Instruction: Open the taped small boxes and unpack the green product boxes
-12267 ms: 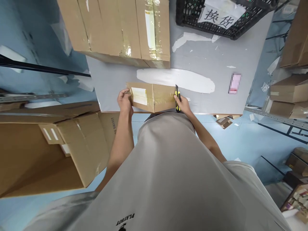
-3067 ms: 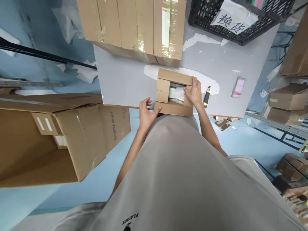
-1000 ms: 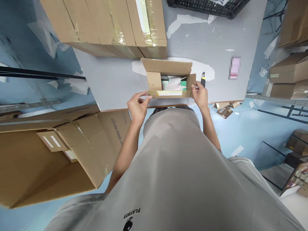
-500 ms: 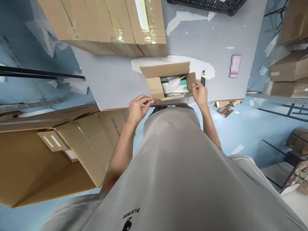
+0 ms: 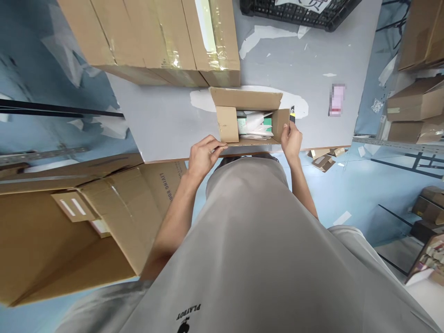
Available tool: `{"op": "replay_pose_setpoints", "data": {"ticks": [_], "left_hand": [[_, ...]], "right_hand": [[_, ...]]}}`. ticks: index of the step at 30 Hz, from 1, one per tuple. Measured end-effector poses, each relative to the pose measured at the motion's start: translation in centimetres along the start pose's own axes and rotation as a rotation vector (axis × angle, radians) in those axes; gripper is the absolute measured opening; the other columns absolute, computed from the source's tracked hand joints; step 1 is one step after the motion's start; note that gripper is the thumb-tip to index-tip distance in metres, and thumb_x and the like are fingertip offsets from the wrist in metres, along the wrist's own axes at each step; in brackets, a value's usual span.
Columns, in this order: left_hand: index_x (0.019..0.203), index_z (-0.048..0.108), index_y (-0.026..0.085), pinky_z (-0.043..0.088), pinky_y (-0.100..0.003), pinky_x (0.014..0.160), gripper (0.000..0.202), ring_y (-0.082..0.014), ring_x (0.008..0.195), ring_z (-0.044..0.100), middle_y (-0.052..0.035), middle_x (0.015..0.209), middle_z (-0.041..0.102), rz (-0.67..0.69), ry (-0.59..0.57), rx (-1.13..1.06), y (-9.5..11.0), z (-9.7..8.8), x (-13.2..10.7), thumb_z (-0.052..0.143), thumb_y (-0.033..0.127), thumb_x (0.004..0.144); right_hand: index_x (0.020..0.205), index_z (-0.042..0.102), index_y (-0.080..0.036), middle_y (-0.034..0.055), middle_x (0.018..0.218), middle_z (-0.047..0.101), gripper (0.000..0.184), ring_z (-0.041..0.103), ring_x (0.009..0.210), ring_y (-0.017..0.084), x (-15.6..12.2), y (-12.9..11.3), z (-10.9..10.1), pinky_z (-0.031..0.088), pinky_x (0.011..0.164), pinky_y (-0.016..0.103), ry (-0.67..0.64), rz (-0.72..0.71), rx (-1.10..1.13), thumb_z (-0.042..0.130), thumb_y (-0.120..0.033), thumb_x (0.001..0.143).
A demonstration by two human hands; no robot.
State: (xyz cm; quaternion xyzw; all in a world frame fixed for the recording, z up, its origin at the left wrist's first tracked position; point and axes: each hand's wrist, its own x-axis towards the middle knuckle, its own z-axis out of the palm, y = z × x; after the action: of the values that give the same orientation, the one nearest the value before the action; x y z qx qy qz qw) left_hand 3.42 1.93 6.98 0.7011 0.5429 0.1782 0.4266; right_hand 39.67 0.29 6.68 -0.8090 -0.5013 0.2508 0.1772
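Observation:
A small cardboard box (image 5: pixel 228 125) sits with its flaps open at the near edge of the grey table. Inside it are green-and-white packs (image 5: pixel 267 122) with crumpled white wrapping (image 5: pixel 254 122) over them. My left hand (image 5: pixel 204 157) is closed in a pinch at the box's near left corner, on the edge of the front flap. On the opposite side my right hand (image 5: pixel 292 140) grips the right flap between thumb and fingers. Just beyond that hand lies a black-and-yellow utility knife (image 5: pixel 292 113), partly covered by the fingers.
Large taped cartons (image 5: pixel 166 41) stand at the table's back left. A black plastic crate (image 5: pixel 298 16) is at the back, and a blurred pink item (image 5: pixel 336 99) lies to the right. A big open carton (image 5: pixel 118 208) stands at lower left; cardboard scraps (image 5: pixel 323 162) lie on the floor.
The small box has shifted slightly right and sits straighter, its front flap lower. Both hands have moved a little right with it, the right hand now partly covering the knife.

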Motion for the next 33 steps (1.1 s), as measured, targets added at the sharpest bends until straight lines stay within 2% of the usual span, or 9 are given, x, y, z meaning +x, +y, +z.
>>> {"op": "replay_pose_setpoints", "data": {"ticks": [4, 9, 13, 16, 19, 23, 26, 29, 33], "left_hand": [[0.115, 0.096, 0.034, 0.066, -0.042, 0.096, 0.024, -0.0299, 0.103, 0.083, -0.0082, 0.114, 0.088, 0.006, -0.096, 0.077, 0.7, -0.5, 0.7, 0.077, 0.049, 0.114], [0.124, 0.096, 0.034, 0.066, -0.05, 0.099, 0.027, -0.0391, 0.111, 0.083, -0.0102, 0.111, 0.091, 0.011, -0.174, 0.263, 2.7, -0.5, 2.7, 0.081, 0.053, 0.112], [0.132, 0.094, 0.029, 0.064, -0.048, 0.107, 0.028, -0.0402, 0.128, 0.08, -0.0144, 0.127, 0.09, 0.104, -0.343, 0.346, 5.5, 2.0, 7.3, 0.08, 0.033, 0.108], [0.128, 0.096, 0.027, 0.062, -0.042, 0.1, 0.032, -0.0382, 0.123, 0.082, -0.0146, 0.121, 0.091, 0.048, -0.549, 0.485, 7.9, 4.2, 10.5, 0.08, 0.048, 0.11], [0.124, 0.097, 0.026, 0.059, -0.04, 0.098, 0.047, -0.0363, 0.117, 0.084, -0.0144, 0.118, 0.092, 0.022, -0.635, 0.561, 9.4, 5.3, 11.8, 0.067, 0.061, 0.118], [0.131, 0.096, 0.028, 0.057, -0.038, 0.097, 0.055, -0.0363, 0.122, 0.085, -0.0146, 0.127, 0.092, 0.031, -0.737, 0.519, 9.5, 5.3, 11.5, 0.067, 0.072, 0.116], [0.131, 0.095, 0.023, 0.057, -0.038, 0.097, 0.063, -0.0373, 0.122, 0.085, -0.0185, 0.128, 0.091, -0.038, -0.807, 0.523, 9.1, 5.4, 10.9, 0.06, 0.073, 0.119], [0.132, 0.092, 0.014, 0.058, -0.041, 0.102, 0.057, -0.0411, 0.131, 0.083, -0.0254, 0.14, 0.086, -0.101, -0.732, 0.602, 8.6, 5.6, 9.8, 0.06, 0.061, 0.123], [0.139, 0.087, 0.016, 0.061, -0.044, 0.103, 0.043, -0.043, 0.131, 0.081, -0.0241, 0.15, 0.079, -0.071, -0.575, 0.558, 7.9, 5.2, 6.7, 0.072, 0.051, 0.119]], "right_hand": [[0.137, 0.076, -0.024, 0.015, 0.11, 0.088, 0.06, 0.085, 0.11, 0.036, 0.4, 0.6, -0.5, 0.066, 0.104, 0.048, 0.042, 0.021, 0.008, 0.031, -0.063, 0.128], [0.152, 0.073, -0.022, 0.0198, 0.136, 0.087, 0.051, 0.083, 0.123, 0.037, 1.4, 0.8, -0.9, 0.066, 0.114, 0.052, -0.045, 0.027, 0.021, 0.047, -0.056, 0.125], [0.171, 0.063, -0.021, 0.0242, 0.163, 0.074, 0.055, 0.074, 0.147, 0.04, 1.4, -0.7, -1.1, 0.061, 0.127, 0.06, -0.024, 0.015, -0.075, 0.056, -0.042, 0.121], [0.182, 0.052, -0.021, 0.0271, 0.178, 0.057, 0.064, 0.057, 0.167, 0.041, 0.9, -2.6, -1.7, 0.051, 0.138, 0.066, 0.029, -0.033, -0.162, 0.059, -0.034, 0.12], [0.178, 0.058, -0.021, 0.0268, 0.174, 0.057, 0.059, 0.054, 0.165, 0.042, 0.3, -4.2, -2.2, 0.05, 0.137, 0.064, -0.005, -0.093, -0.253, 0.059, -0.024, 0.119], [0.152, 0.077, -0.022, 0.0216, 0.148, 0.072, 0.047, 0.064, 0.14, 0.039, -0.8, -4.9, -2.8, 0.06, 0.122, 0.054, -0.137, -0.183, -0.319, 0.046, -0.012, 0.119], [0.143, 0.081, -0.025, 0.019, 0.144, 0.074, 0.047, 0.066, 0.135, 0.037, -1.5, -5.2, -3.3, 0.062, 0.116, 0.05, -0.134, -0.21, -0.321, 0.044, -0.008, 0.119], [0.145, 0.081, -0.024, 0.018, 0.14, 0.077, 0.045, 0.068, 0.135, 0.037, -1.5, -6.2, -3.5, 0.061, 0.121, 0.051, -0.205, -0.288, -0.294, 0.046, -0.01, 0.12], [0.152, 0.077, -0.015, 0.0231, 0.148, 0.077, 0.039, 0.071, 0.14, 0.038, -1.0, -7.9, -2.6, 0.062, 0.12, 0.049, -0.462, -0.3, -0.352, 0.059, -0.01, 0.118]]}}
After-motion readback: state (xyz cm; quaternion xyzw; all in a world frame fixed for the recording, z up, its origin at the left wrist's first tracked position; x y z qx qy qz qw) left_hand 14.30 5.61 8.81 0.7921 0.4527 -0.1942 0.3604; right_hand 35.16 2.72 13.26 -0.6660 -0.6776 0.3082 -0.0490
